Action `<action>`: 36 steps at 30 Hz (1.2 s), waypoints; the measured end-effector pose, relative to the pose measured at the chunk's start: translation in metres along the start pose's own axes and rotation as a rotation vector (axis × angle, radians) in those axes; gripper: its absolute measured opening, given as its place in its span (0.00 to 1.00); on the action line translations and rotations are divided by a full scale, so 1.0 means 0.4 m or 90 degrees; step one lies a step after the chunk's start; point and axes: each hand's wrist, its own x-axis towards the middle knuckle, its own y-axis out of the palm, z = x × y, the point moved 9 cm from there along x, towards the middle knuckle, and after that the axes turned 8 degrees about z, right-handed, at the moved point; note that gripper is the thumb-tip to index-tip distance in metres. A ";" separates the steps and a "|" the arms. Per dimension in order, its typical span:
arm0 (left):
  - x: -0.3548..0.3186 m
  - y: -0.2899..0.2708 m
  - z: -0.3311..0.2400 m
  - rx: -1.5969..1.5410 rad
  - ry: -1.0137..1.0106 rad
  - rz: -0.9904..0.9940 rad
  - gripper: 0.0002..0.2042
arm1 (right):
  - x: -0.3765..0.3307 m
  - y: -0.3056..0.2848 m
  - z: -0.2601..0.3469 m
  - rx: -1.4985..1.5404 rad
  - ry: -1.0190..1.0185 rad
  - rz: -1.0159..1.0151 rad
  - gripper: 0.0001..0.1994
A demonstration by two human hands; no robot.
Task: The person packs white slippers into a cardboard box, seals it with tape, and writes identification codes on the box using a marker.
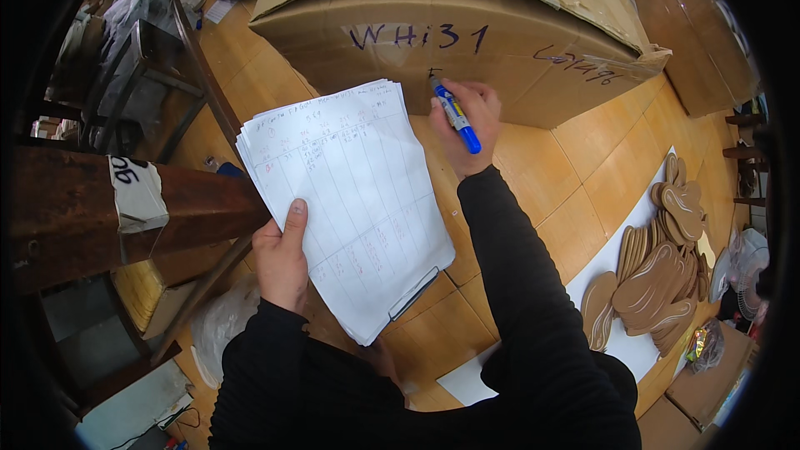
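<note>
A large brown cardboard box [333, 48] with dark handwriting on its side stands in front of me. My right hand [473, 121] grips a blue marker [457, 121], its tip against the box just below the larger writing, where a short fresh-looking mark shows. In my left hand [283, 257] is a clipboard with a stack of white papers [358, 200], tilted, thumb on top and fingers underneath out of sight. Handwritten columns and ruled lines cover the top sheet. The clipboard's metal clip [414, 293] shows at the lower edge of the stack.
Brown sole-shaped pieces [654, 283] lie heaped on a white sheet [627, 350] at the right. Another cardboard box [696, 42] stands at the far right. A wooden beam [75, 217] and a dark stool [158, 58] are on the left, with a clear plastic bag [223, 323] nearby.
</note>
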 end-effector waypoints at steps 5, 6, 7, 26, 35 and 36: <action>-0.005 -0.002 -0.004 0.006 0.005 -0.002 0.19 | 0.002 0.007 -0.006 -0.017 -0.002 0.012 0.15; -0.006 -0.002 -0.004 0.008 0.005 -0.002 0.19 | 0.002 0.009 -0.018 -0.004 0.026 0.019 0.15; -0.007 -0.003 -0.005 0.008 0.007 -0.006 0.19 | 0.001 0.002 -0.017 0.006 0.021 0.000 0.15; -0.014 -0.015 -0.005 0.022 0.016 -0.028 0.20 | -0.006 0.018 0.007 0.027 -0.012 -0.005 0.15; -0.009 0.007 -0.004 0.010 0.014 -0.004 0.19 | -0.003 -0.027 -0.033 -0.002 0.036 -0.023 0.15; -0.009 0.006 -0.004 0.014 0.013 -0.009 0.19 | -0.003 -0.030 -0.024 0.001 0.010 -0.022 0.15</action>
